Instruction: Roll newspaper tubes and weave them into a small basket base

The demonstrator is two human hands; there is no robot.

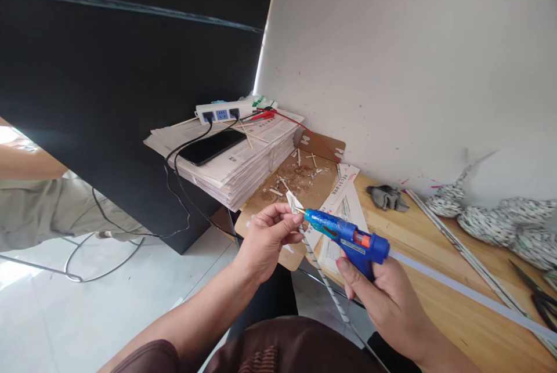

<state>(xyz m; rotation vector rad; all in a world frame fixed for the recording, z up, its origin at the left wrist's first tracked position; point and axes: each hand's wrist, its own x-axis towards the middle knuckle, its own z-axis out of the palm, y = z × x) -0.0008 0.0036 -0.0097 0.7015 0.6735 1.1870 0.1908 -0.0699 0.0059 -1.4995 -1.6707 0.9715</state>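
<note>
My right hand [383,297] is wrapped round the handle of a blue hot glue gun [348,235]. The gun's nozzle points left, at the white paper end of a thin rolled paper stick [328,285]. Between its thumb and fingers, my left hand [267,239] pinches that stick near its upper end. The stick, white with dark spiral stripes, slants down past my lap. Nozzle and paper look very close; whether they touch I cannot tell. Under the hands lies a brown cardboard sheet [261,202] with paper scraps and dark residue.
A newspaper stack [256,173] bears a power strip [224,112] and a phone [213,147]; black cords hang off it. Right, on the wooden table [435,297], lie a grey cloth [387,197], long paper sticks [461,251], woven paper pieces [491,225] and scissors [542,297]. Another person's leg [39,210] shows left.
</note>
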